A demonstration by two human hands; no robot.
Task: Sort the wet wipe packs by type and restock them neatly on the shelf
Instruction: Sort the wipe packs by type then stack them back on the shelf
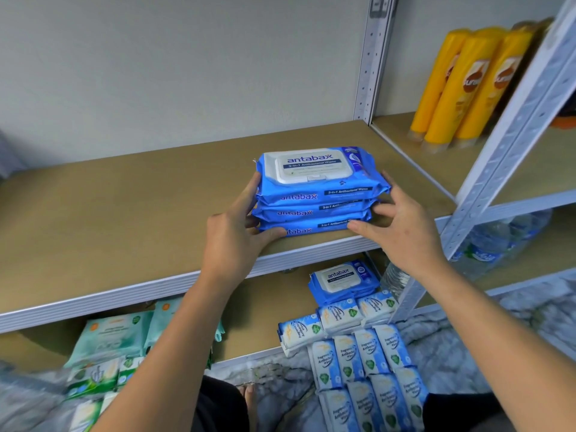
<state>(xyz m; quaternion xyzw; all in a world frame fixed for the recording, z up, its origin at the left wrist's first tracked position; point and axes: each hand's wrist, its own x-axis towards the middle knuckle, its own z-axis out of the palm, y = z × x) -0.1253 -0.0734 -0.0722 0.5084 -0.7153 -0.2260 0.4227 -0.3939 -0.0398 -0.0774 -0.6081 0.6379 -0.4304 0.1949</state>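
My left hand (232, 235) and right hand (406, 233) press spread fingers against the ends of three stacked blue packs (314, 194) near the front edge of the shelf (124, 213); uneven pushing could slide the slick top pack askew.

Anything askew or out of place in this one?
Yes. The stack of three blue antabax packs on the upper shelf is staggered, edges not flush, with left hand and right hand against its ends. Below, small blue-white packs lie across the floor.
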